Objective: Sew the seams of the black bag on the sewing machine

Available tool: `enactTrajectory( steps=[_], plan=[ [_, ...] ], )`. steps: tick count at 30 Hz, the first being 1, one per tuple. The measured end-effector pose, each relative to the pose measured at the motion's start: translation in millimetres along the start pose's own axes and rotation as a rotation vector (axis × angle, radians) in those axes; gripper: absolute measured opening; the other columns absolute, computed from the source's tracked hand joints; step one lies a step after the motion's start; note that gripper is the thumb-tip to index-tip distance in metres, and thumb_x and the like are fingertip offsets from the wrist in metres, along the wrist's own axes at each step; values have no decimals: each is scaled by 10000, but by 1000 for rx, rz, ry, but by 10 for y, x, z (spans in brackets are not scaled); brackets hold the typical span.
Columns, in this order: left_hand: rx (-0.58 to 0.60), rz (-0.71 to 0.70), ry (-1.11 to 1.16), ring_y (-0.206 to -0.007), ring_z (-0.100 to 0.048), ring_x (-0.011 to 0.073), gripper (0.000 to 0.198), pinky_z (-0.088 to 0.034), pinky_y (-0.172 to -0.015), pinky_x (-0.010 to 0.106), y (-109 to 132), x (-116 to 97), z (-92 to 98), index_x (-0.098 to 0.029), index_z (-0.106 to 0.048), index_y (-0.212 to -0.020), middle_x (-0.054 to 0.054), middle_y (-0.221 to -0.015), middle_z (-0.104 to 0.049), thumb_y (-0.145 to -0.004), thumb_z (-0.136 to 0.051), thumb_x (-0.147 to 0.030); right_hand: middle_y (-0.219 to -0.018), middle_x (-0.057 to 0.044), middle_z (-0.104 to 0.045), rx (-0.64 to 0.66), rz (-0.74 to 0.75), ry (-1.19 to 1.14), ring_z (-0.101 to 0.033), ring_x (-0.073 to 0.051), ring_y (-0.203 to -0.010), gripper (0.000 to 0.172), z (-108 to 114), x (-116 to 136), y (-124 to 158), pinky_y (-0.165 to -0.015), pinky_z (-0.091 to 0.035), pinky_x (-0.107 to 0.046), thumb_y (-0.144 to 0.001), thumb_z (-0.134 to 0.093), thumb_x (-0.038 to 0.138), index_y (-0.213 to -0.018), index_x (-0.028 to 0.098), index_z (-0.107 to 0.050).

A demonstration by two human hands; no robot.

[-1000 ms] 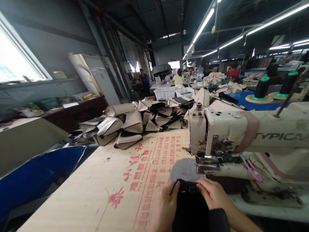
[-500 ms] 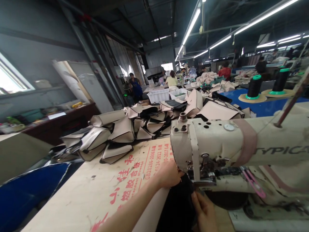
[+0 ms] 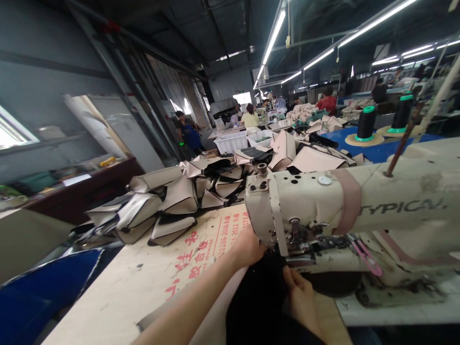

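Observation:
A sewing machine (image 3: pixel 298 201) with a cream-coloured head stands in front of me on the right. Black fabric (image 3: pixel 258 297) runs from under its needle area down toward me, with a pale panel (image 3: pixel 223 297) beside it on the left. At the left of the machine head, my left hand (image 3: pixel 249 249) curls over the fabric's far end, its fingertips partly hidden. My right hand (image 3: pixel 300 290) pinches the fabric's right edge between thumb and fingers, just below the machine's arm. The needle itself cannot be made out.
Several beige bags with black edging (image 3: pixel 179 194) are heaped behind the plywood table (image 3: pixel 118 282). A blue container (image 3: pixel 46 287) stands at the left. Two black thread spools (image 3: pixel 366 123) (image 3: pixel 400 112) sit behind the machine. Other people work farther back.
The view has shifted slightly, so the machine appears farther left. More of the black fabric now shows below my hands. Both hands keep their places by the machine.

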State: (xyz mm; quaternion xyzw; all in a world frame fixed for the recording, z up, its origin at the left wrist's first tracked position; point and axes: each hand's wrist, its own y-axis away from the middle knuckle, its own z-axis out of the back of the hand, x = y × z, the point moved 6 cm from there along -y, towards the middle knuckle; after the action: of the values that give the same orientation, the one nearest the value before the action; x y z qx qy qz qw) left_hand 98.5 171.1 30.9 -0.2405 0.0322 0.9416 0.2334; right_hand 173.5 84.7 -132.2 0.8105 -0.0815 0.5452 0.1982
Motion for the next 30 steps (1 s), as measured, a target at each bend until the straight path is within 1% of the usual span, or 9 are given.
enactTrajectory(
  steps=[3, 5, 7, 10, 13, 18, 24, 27, 30],
  plan=[
    [50, -76, -256, -903, -555, 259, 197, -434, -814, 378, 621, -139, -139, -191, -640, -883, 101, -965, -631, -770, -479, -192, -779, -66, -670, -13, 21, 34, -608, -231, -797, 508, 52, 39, 3, -710, -472, -278, -697, -565, 605, -823, 130, -692],
    [190, -99, -355, -808, -587, 261, 254, -468, -693, 352, 997, -200, -432, -195, -649, -858, 110, -868, -644, -827, -397, -193, -731, -59, -667, -33, 38, 67, -597, -224, -741, 505, 93, 72, 3, -660, -463, -266, -672, -581, 610, -779, 130, -699],
    [170, -59, -429, -795, -598, 260, 290, -473, -634, 326, 1167, -220, -647, -172, -637, -946, 144, -933, -635, -855, -364, -207, -729, -60, -669, -43, 53, 92, -590, -223, -729, 515, 114, 103, 7, -647, -455, -261, -658, -583, 621, -755, 129, -700],
    [27, 165, -531, -846, -603, 274, 383, -481, -657, 329, 1040, -148, -747, -96, -577, -1088, 211, -1048, -591, -898, -321, -308, -778, -76, -676, -37, 70, 106, -596, -235, -766, 554, 107, 138, 26, -661, -458, -264, -669, -553, 642, -779, 119, -699],
    [-51, 332, -515, -836, -617, 294, 580, -489, -680, 340, 761, -111, -717, -15, -577, -1040, 230, -952, -607, -889, -278, -488, -784, -86, -679, -19, 72, 108, -606, -244, -764, 574, 88, 152, 49, -633, -467, -273, -703, -505, 654, -801, 122, -699],
    [-53, 393, -463, -811, -627, 335, 720, -488, -674, 378, 532, -159, -706, 15, -599, -919, 233, -836, -625, -838, -260, -615, -745, -97, -675, 11, 64, 106, -612, -250, -753, 580, 76, 151, 57, -608, -469, -271, -745, -460, 644, -782, 112, -689],
    [-83, 408, -343, -838, -624, 311, 564, -451, -727, 359, 548, 21, -749, -57, -616, -867, 200, -831, -650, -870, -272, -503, -861, -77, -676, 51, 52, 95, -609, -240, -825, 470, 46, 106, 18, -701, -472, -276, -749, -493, 589, -817, 159, -669],
    [-150, 378, -73, -869, -603, 266, 487, -418, -781, 324, 566, 195, -773, -121, -613, -868, 124, -843, -656, -843, -344, -527, -886, -92, -671, 15, 47, 127, -587, -257, -885, 453, 74, 62, -10, -740, -452, -292, -744, -510, 578, -783, 153, -663],
    [-105, 405, 247, -748, -586, 206, 503, -417, -688, 270, 564, 345, -856, -138, -610, -807, 52, -756, -646, -812, -371, -580, -877, -93, -672, -27, 61, 197, -583, -257, -912, 457, 106, 38, -28, -791, -430, -305, -768, -483, 571, -801, 158, -674]
  ],
)
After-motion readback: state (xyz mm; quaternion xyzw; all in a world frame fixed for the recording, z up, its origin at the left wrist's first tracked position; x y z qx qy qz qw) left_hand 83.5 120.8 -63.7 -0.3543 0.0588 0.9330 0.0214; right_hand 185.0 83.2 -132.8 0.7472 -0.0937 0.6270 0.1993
